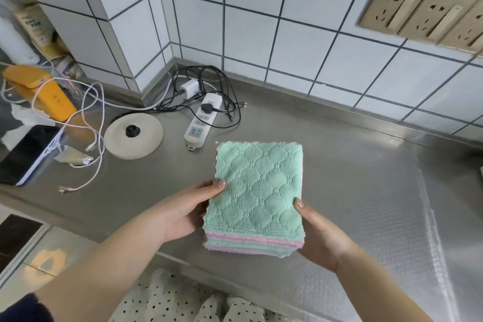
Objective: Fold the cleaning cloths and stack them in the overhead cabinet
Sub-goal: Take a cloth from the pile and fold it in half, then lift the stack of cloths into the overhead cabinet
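A stack of folded cleaning cloths sits between my hands above the steel counter. The top cloth is mint green with a quilted diamond pattern; pink, green and lilac edges show at the near side. My left hand grips the stack's left edge, thumb on top and fingers underneath. My right hand grips the right edge the same way, thumb on the green cloth. The overhead cabinet is out of view.
A white power strip with black cables lies behind the stack. A round kettle base, a phone, white cables and a yellow device fill the left side. A clear textured mat covers the counter's right part. Wall sockets sit upper right.
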A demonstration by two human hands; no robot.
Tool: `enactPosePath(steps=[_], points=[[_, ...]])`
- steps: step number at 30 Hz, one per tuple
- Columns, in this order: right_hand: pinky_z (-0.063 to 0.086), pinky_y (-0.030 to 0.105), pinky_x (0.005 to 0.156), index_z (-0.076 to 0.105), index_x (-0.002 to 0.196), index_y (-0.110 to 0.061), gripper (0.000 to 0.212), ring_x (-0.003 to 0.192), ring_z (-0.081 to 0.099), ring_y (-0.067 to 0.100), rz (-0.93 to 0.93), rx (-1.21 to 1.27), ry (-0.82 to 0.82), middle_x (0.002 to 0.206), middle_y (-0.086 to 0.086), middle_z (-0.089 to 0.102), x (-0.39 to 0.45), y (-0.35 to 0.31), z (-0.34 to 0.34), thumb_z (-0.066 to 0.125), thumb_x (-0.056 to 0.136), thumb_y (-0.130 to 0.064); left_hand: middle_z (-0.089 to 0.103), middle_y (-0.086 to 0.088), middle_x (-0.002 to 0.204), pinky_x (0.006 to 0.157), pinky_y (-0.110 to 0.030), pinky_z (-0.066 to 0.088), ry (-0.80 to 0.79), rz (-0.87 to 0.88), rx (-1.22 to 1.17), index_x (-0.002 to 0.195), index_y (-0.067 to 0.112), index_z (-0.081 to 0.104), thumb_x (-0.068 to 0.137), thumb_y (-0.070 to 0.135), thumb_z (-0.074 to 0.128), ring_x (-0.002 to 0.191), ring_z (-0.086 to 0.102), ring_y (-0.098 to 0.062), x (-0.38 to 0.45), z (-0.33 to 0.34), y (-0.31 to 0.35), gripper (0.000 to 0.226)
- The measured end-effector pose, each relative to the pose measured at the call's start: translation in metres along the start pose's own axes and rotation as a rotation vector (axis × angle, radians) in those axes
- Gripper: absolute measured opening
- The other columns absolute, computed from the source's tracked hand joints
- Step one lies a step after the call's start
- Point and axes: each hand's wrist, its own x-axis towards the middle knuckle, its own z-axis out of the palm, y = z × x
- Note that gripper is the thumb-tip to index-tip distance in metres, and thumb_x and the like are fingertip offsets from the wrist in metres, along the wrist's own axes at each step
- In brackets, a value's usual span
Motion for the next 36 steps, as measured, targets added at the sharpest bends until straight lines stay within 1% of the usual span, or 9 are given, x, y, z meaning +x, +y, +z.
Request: enactPosePath(steps=[3, 11, 16, 21, 24, 26, 29, 32, 36], points=[[0.053, 0.036, 0.086, 0.034, 0.142, -0.017, 0.107, 0.123, 0.053, 0.03, -0.018, 0.015, 0.066, 0.136, 0.011, 0.053, 0.009, 0.01, 0.026, 0.085, 0.054, -0.051, 0.048, -0.024, 0.135, 0.11, -0.047, 0.024, -0.063, -0.024, 0.032, 0.119, 0.015, 0.061, 0.051, 0.041, 0.091, 0.109, 0.034, -0.023, -0.006, -0.024, 0.009, 0.078], [0.058, 0.034, 0.068, 0.043, 0.13, -0.018, 0.116, 0.099, 0.068, 0.029, -0.197, 0.171, 0.32, 0.112, 0.012, 0.069, 0.042, 0.056, 0.133, 0.093, 0.029, -0.045, 0.06, -0.012, 0.128, 0.111, -0.046, 0.031, -0.288, -0.121, 0.279, 0.128, 0.02, 0.051, 0.057, 0.042, 0.083, 0.121, 0.053, -0.028, -0.042, -0.095, 0.064, 0.082], [0.055, 0.041, 0.08, 0.035, 0.14, -0.013, 0.116, 0.114, 0.059, 0.036, -0.277, 0.33, 0.416, 0.129, 0.018, 0.058, 0.045, 0.099, 0.186, 0.092, 0.044, -0.043, 0.056, -0.015, 0.132, 0.113, -0.045, 0.028, -0.428, -0.208, 0.406, 0.124, 0.021, 0.057, 0.047, 0.051, 0.089, 0.119, 0.049, -0.031, -0.058, -0.117, 0.082, 0.089], [0.057, 0.039, 0.074, 0.046, 0.131, -0.009, 0.109, 0.105, 0.064, 0.035, -0.463, 0.497, 0.545, 0.121, 0.02, 0.063, 0.032, 0.132, 0.218, 0.095, 0.037, -0.035, 0.061, 0.0, 0.127, 0.09, -0.034, 0.049, -0.553, -0.325, 0.44, 0.128, 0.024, 0.053, 0.04, 0.055, 0.088, 0.113, 0.06, -0.018, -0.066, -0.112, 0.074, 0.1], [0.057, 0.035, 0.055, 0.06, 0.107, -0.002, 0.077, 0.079, 0.071, 0.034, -0.525, 0.571, 0.664, 0.097, 0.022, 0.071, 0.019, 0.142, 0.246, 0.094, 0.042, -0.024, 0.052, 0.0, 0.131, 0.085, -0.033, 0.047, -0.58, -0.413, 0.467, 0.132, 0.023, 0.051, 0.054, 0.057, 0.081, 0.108, 0.057, -0.019, -0.069, -0.105, 0.06, 0.09], [0.054, 0.03, 0.044, 0.061, 0.097, -0.002, 0.023, 0.064, 0.072, 0.029, -0.529, 0.599, 0.773, 0.081, 0.019, 0.073, 0.009, 0.152, 0.262, 0.064, 0.086, -0.022, 0.053, -0.003, 0.124, 0.079, -0.034, 0.046, -0.607, -0.447, 0.487, 0.129, 0.019, 0.054, 0.053, 0.057, 0.081, 0.096, 0.056, -0.02, -0.072, -0.098, 0.051, 0.09], [0.052, 0.027, 0.042, 0.057, 0.101, -0.005, 0.029, 0.061, 0.072, 0.024, -0.563, 0.657, 0.91, 0.076, 0.014, 0.074, -0.008, 0.178, 0.273, 0.036, 0.097, -0.024, 0.061, -0.007, 0.127, 0.092, -0.04, 0.05, -0.684, -0.5, 0.559, 0.128, 0.019, 0.055, 0.04, 0.059, 0.086, 0.113, 0.061, -0.027, -0.079, -0.085, 0.033, 0.101], [0.055, 0.03, 0.048, 0.056, 0.108, -0.005, 0.068, 0.067, 0.072, 0.027, -0.682, 0.665, 0.932, 0.084, 0.016, 0.074, -0.028, 0.201, 0.296, 0.088, 0.052, -0.028, 0.057, -0.008, 0.133, 0.097, -0.042, 0.049, -0.839, -0.613, 0.616, 0.135, 0.018, 0.048, 0.054, 0.059, 0.08, 0.121, 0.055, -0.026, -0.093, -0.065, 0.01, 0.096], [0.057, 0.033, 0.052, 0.056, 0.11, -0.008, 0.102, 0.072, 0.072, 0.029, -0.797, 0.723, 0.99, 0.089, 0.016, 0.073, -0.063, 0.244, 0.324, 0.097, 0.018, -0.026, 0.05, -0.012, 0.139, 0.1, -0.044, 0.046, -0.968, -0.732, 0.727, 0.133, 0.019, 0.051, 0.05, 0.061, 0.082, 0.125, 0.052, -0.027, -0.116, -0.042, -0.03, 0.099]])
